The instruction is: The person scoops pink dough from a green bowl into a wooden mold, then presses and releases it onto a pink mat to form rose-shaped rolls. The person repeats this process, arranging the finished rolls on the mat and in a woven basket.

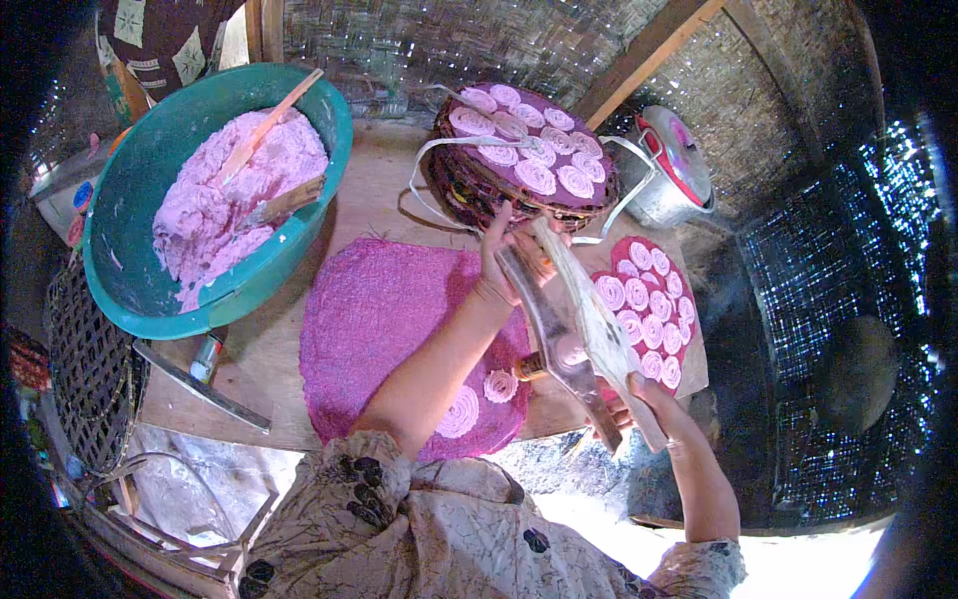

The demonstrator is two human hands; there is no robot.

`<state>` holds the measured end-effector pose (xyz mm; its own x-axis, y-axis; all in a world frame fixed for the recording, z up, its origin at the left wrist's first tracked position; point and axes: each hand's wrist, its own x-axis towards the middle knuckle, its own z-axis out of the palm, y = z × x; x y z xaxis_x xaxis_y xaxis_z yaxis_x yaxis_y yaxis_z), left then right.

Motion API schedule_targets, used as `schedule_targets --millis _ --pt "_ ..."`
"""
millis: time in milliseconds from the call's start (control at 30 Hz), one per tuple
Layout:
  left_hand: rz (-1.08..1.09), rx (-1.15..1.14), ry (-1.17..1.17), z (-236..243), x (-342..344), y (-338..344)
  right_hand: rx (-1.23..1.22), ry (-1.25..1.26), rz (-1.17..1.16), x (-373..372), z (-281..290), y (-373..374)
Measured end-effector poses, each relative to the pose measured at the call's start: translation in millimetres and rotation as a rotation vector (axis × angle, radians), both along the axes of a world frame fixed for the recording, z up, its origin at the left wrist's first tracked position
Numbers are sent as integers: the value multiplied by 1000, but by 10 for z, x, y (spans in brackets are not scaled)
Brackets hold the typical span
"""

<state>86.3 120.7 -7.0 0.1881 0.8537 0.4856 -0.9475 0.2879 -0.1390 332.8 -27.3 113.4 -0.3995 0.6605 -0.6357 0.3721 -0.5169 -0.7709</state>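
On my feed, a wooden press (pixel 597 321) slants across the middle of the frame toward the lower right. I see the left hand (pixel 501 262) wrapped around its upper end and the right hand (pixel 654 407) clasped across both bars at the lower end, probably to line them up; some fingers are hidden, so I can't judge the squeeze. The bars look worn, one pale, one brown, with what seems a pink lump (pixel 571 349) between. The pink mat (pixel 384 324), left of centre, presumably lies near for short reaches.
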Motion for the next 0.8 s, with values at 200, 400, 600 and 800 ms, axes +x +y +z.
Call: schedule_targets --millis 200,400,600,800 --pt "-44 -57 14 33 -123 -286 -45 54 37 -25 -73 -140" --pt "-43 -97 -38 -116 173 -88 95 -125 -33 136 41 -100" --pt "-34 -144 86 72 -147 -5 152 -23 -102 -105 -179 -16" --pt "54 -193 191 156 -231 -411 52 54 -24 -27 -214 -180"
